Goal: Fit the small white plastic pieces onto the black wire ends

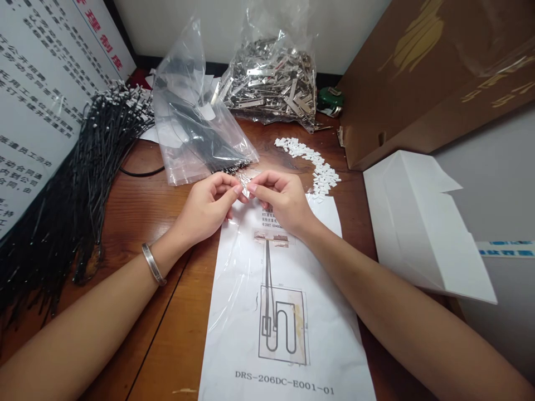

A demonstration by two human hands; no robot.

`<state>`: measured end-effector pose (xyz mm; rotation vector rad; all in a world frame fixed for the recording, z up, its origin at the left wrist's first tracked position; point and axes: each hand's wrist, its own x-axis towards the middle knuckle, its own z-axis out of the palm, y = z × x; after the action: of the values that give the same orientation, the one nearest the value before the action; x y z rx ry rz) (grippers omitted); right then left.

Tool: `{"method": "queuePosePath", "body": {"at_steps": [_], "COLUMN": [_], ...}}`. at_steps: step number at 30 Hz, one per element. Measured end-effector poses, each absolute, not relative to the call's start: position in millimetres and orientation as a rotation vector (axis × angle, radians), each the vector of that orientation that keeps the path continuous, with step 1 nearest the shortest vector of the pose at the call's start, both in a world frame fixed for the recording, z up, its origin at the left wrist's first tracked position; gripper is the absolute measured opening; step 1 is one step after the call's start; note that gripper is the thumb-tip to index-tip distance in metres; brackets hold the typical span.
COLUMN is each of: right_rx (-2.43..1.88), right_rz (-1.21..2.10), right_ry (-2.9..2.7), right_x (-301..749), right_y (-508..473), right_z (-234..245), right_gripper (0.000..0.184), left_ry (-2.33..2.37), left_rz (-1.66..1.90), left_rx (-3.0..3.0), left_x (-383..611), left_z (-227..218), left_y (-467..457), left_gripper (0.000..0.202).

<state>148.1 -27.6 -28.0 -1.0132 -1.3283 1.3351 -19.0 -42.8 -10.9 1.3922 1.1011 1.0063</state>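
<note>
My left hand (207,207) and my right hand (279,196) meet fingertip to fingertip over the wooden table (137,234). Both are pinched on a small thin clear or silvery piece (246,181) between them; what it is I cannot make out. Under the hands lies a printed drawing sheet (284,312) marked DRS-206DC-E001-01, with a clear film over it. Just beyond the fingers the mouth of a clear plastic bag of black wires (196,133) rests on the table. A metal bangle sits on my left wrist.
A bag of silver metal clips (271,83) stands at the back. Small white tabs (313,161) are scattered to the right of it. A large bundle of black wires (79,184) lies left, against a printed board. A cardboard box (418,72) and white folded card (418,223) stand right.
</note>
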Motion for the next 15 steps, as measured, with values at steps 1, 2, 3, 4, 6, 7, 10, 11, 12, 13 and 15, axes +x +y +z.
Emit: {"method": "queuePosePath", "body": {"at_steps": [1,2,3,4,6,7,10,11,12,13,15], "right_rx": [-1.003,-0.991,-0.98,-0.973,-0.975,-0.981,-0.987,-0.977,-0.965,-0.953,-0.942], "right_rz": [1.344,1.353,1.361,1.363,1.357,1.353,1.359,1.366,1.373,1.379,1.379], "right_ry": [-1.335,-1.345,-1.354,-1.363,-1.38,-1.386,-1.399,-1.403,-1.406,-1.409,-1.416], "right_x": [148.1,148.1,148.1,148.1,148.4,148.5,149.0,149.1,149.2,149.2,149.5], "right_y": [-27.8,-27.9,-28.0,-28.1,-28.3,-28.3,-28.4,-28.5,-28.5,-28.5,-28.5], "right_z": [-27.7,-27.6,-27.6,-27.8,-28.7,-29.2,-30.3,-30.4,-30.3,-30.2,-30.1], "right_gripper": [0.018,0.017,0.017,0.017,0.018,0.018,0.019,0.019,0.02,0.02,0.022], "left_ry": [1.098,1.097,1.095,1.094,1.095,1.096,1.09,1.084,1.079,1.074,1.07], "left_rz": [1.001,0.996,0.989,0.981,0.966,0.962,0.951,0.946,0.943,0.939,0.931], "left_rx": [1.391,1.389,1.387,1.384,1.378,1.377,1.368,1.361,1.353,1.345,1.333], "left_x": [-19.3,-19.5,-19.8,-20.1,-20.6,-20.8,-20.9,-20.8,-20.7,-20.7,-21.1], "left_z": [-10.6,-10.4,-10.3,-10.2,-10.1,-10.0,-8.9,-8.5,-8.0,-7.6,-7.2], "left_y": [-42.8,-42.8,-42.7,-42.6,-42.1,-41.8,-41.1,-40.8,-40.6,-40.4,-40.1], "left_gripper": [0.022,0.021,0.02,0.02,0.021,0.021,0.023,0.023,0.023,0.023,0.023]}}
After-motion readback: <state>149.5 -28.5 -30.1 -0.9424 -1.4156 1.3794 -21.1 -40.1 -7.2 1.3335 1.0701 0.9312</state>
